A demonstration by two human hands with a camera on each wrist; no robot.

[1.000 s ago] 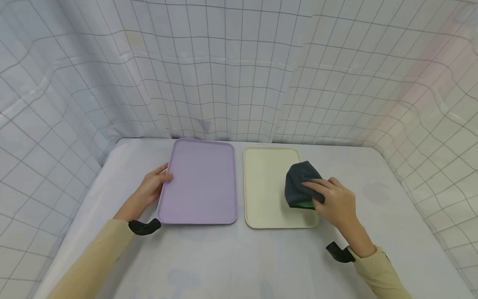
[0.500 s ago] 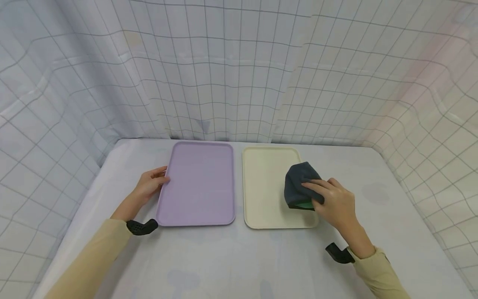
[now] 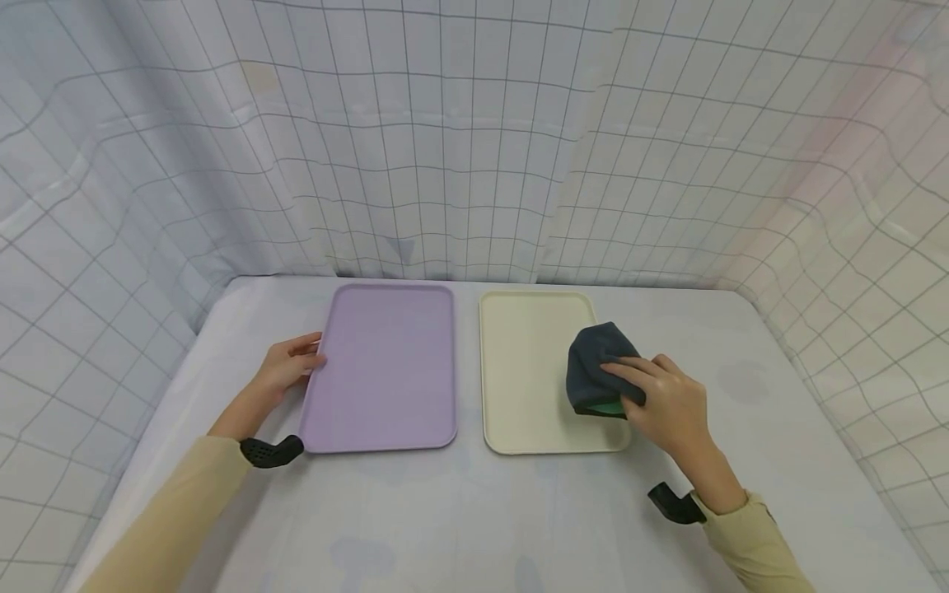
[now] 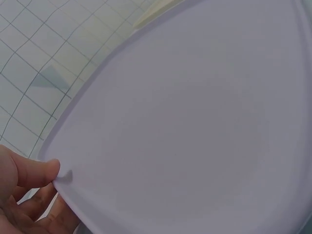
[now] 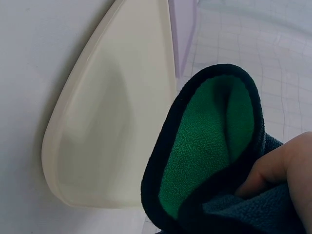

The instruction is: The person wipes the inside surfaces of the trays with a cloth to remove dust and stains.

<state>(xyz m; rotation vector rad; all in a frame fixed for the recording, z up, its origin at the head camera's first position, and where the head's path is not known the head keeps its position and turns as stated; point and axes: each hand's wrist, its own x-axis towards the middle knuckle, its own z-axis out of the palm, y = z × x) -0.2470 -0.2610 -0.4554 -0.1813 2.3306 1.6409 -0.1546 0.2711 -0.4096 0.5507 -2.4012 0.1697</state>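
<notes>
My left hand pinches the left rim of a purple tray, thumb on top and the other fingers at and below the edge. In the left wrist view the thumb presses the rim of that tray. On the other side, my right hand grips a bunched dark blue-grey cloth over the right part of a cream tray. The right wrist view shows the cloth's green inner side and black border, folded over like a pouch. Some right fingers are hidden in the folds.
Both trays lie side by side on a white-covered table, with a narrow gap between them. A white grid-patterned curtain stands behind the table and along both sides. Black wrist mounts sit at the cuffs.
The purple tray has slid left and slightly nearer with my left hand, widening the gap to the cream tray. My right hand and the cloth have stayed nearly still.
</notes>
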